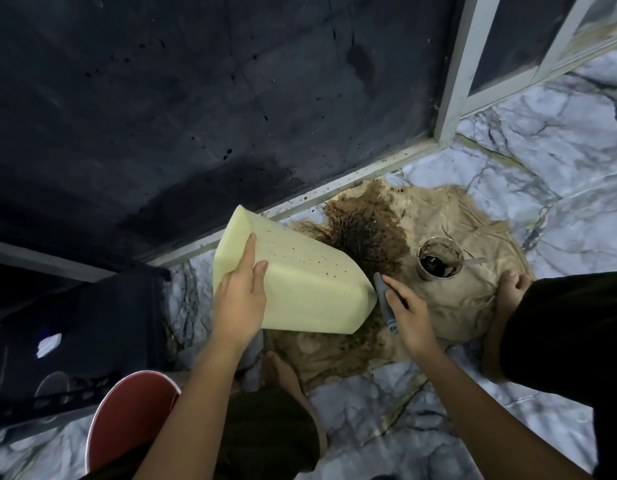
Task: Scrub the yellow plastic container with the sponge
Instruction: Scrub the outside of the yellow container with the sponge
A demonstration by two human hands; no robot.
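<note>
The pale yellow plastic container (300, 275) is tipped on its side over a stained beige cloth (449, 296), its opening facing right and away from me. My left hand (239, 299) grips its near wall, thumb up on the base end. My right hand (407, 313) holds a thin grey tool (383, 289) against the container's right rim. The tool's tip is hidden at the rim, and I see no sponge. Small dark specks dot the container's upper wall.
A small round cup (439, 258) of dark liquid with a stick in it stands on the cloth, beside a wet dark stain (366, 230). My bare feet (508, 292) rest on the cloth. A red bucket (127, 417) sits at lower left. A dark wall (196, 98) and a metal frame (452, 81) stand behind.
</note>
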